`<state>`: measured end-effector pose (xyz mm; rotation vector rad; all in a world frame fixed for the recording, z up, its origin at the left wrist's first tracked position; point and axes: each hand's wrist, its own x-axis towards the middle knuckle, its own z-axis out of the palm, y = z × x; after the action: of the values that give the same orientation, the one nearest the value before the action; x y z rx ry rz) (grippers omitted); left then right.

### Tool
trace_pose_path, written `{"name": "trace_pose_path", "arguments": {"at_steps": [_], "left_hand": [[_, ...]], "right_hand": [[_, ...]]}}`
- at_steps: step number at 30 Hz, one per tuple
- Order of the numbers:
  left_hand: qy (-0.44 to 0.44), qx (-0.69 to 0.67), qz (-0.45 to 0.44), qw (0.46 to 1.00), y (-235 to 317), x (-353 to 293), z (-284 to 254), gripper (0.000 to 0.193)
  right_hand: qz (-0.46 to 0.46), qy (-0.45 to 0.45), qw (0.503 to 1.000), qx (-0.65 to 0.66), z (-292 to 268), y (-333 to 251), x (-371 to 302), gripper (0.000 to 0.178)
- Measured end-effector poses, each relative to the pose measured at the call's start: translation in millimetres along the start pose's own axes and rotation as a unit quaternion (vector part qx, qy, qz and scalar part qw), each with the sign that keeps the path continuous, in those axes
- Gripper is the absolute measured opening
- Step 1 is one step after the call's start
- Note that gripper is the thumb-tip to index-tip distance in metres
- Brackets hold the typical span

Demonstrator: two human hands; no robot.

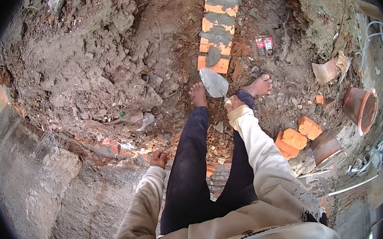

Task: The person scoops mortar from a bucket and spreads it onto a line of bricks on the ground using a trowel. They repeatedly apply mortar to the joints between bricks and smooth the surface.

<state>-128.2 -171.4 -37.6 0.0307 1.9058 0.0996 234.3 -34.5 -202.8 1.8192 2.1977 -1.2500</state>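
My right hand (233, 103) is closed round the handle of a trowel (214, 83), whose grey, mortar-smeared blade points forward between my bare feet. Just beyond the tip lies the near end of a narrow row of orange bricks (216, 31), with grey mortar spread in patches on top. A lump of mortar (213, 56) sits on the nearest bricks. Beside my left thigh, my left hand (160, 158) hangs low with curled fingers and nothing visible in it. A thin string (211, 131) runs between my legs.
Heaped soil (86, 60) rises at the left. On the right are loose orange bricks (293, 139), a clay-coloured bucket (360, 110) and a small red-and-black packet (265, 46). A dirty cloth-like scrap (125, 121) lies left of my feet. A rough grey surface (57, 195) spans the lower left.
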Motion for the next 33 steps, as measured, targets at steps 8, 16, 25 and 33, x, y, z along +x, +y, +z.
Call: {"name": "trace_pose_path", "arguments": {"at_steps": [8,16,25,33], "left_hand": [[0.011,-0.111,-0.035,0.993,-23.9,-2.7,13.4,0.033],[0.016,-0.138,-0.057,0.989,-42.3,-2.3,13.5,0.033],[0.0,-0.149,-0.048,0.988,-48.0,0.0,13.7,0.034],[-0.006,-0.135,-0.041,0.99,-42.2,4.2,18.7,0.035]], "right_hand": [[0.096,-0.077,0.981,-0.151,-31.7,32.0,83.0,0.043],[0.106,0.07,0.987,-0.102,-6.9,39.0,68.3,0.047],[0.109,0.084,0.983,-0.125,-17.8,25.4,86.1,0.053],[0.083,0.0,0.978,-0.194,-8.0,45.1,88.5,0.062]]}}
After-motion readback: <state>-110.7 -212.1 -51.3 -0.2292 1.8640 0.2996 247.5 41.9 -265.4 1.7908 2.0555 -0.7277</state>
